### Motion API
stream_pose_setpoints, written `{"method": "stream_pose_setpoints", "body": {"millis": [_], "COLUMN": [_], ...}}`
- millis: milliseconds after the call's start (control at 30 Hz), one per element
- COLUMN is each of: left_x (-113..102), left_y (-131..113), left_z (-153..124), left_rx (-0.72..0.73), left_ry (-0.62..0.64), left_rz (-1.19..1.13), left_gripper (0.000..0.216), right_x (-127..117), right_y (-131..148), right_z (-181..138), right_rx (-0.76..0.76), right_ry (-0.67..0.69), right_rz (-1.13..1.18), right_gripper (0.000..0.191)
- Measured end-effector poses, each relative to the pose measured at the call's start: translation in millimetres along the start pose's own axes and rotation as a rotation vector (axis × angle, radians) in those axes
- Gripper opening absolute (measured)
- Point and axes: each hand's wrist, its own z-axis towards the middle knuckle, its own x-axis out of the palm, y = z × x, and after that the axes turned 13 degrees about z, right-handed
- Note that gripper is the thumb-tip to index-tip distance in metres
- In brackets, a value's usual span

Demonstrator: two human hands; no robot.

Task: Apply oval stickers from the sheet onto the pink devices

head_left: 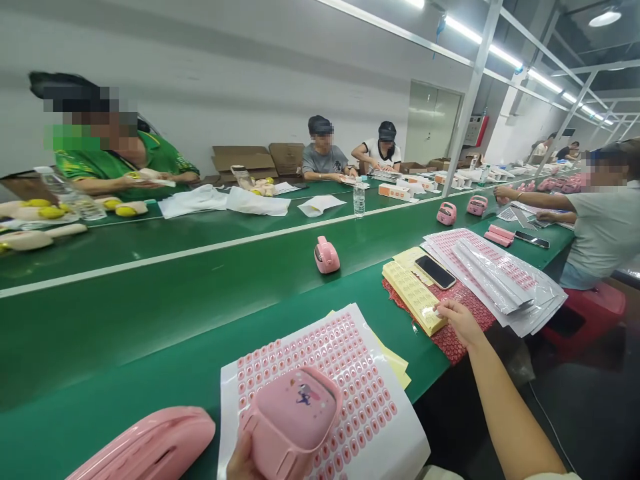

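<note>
My left hand grips a pink rounded plastic device with a small cartoon print on its top face. It is held above a white sheet of pink oval stickers, covering part of it. My right hand is pinched at the near edge of a stack of yellow label sheets; whether a single label is between the fingertips is too small to tell. Under the stack lies red mesh foam wrap, and a phone rests beside the labels. A larger pink plastic piece sits at the lower left.
On the green belt stand a pink device and two more farther right. Layered sticker sheets lie right of the phone. A co-worker sits at the right; others work across the line, near a water bottle.
</note>
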Motion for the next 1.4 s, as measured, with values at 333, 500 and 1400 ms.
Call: {"method": "stream_pose_setpoints", "body": {"millis": [333, 500, 1400], "left_x": [43.0, 40.4, 38.8], "left_y": [15.3, 15.6, 12.6], "left_z": [-2.0, -1.4, 1.1], "left_rx": [0.292, 0.27, 0.231], "left_ry": [0.073, 0.07, 0.052], "left_rz": [0.226, 0.27, 0.256], "left_gripper": [0.067, 0.073, 0.073], "right_x": [121.0, 133.7, 142.0], "right_y": [18.8, 15.8, -1.6], "right_z": [-82.0, -84.1, -95.9], "right_rx": [0.075, 0.085, -0.59], "right_ry": [0.577, 0.577, 0.418], "right_rz": [0.246, 0.13, -0.158], "right_gripper": [0.023, 0.019, 0.009]}}
